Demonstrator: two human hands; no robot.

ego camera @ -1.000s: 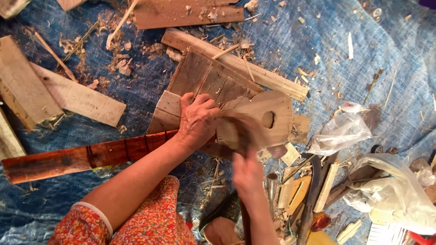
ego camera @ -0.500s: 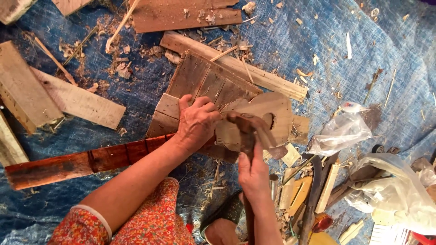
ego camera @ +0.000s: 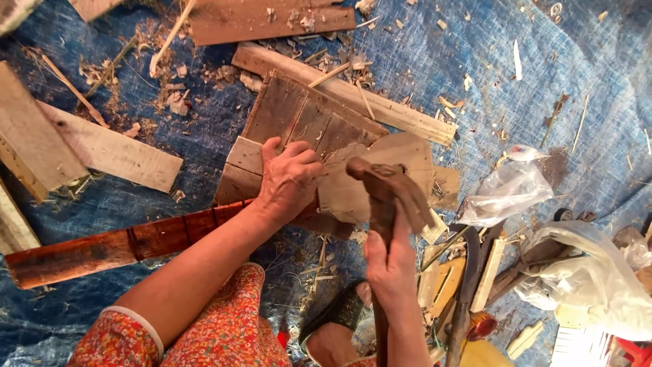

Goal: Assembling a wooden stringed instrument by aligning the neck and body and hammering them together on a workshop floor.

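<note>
left hand (ego camera: 288,180) on wooden board (ego camera: 380,178), right hand (ego camera: 390,261) gripping hammer (ego camera: 384,194)

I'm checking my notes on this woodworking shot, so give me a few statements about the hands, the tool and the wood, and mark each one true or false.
1. The right hand grips a hammer by its handle. True.
2. The left hand lies flat on the blue tarp. False: it presses down on the pale wooden piece and the slatted board beneath it.
3. A long reddish-brown plank lies under the left forearm. True.
4. The ground is bare concrete. False: a blue tarp strewn with wood shavings covers it.
5. Clear plastic bags lie to the person's right. True.
</note>
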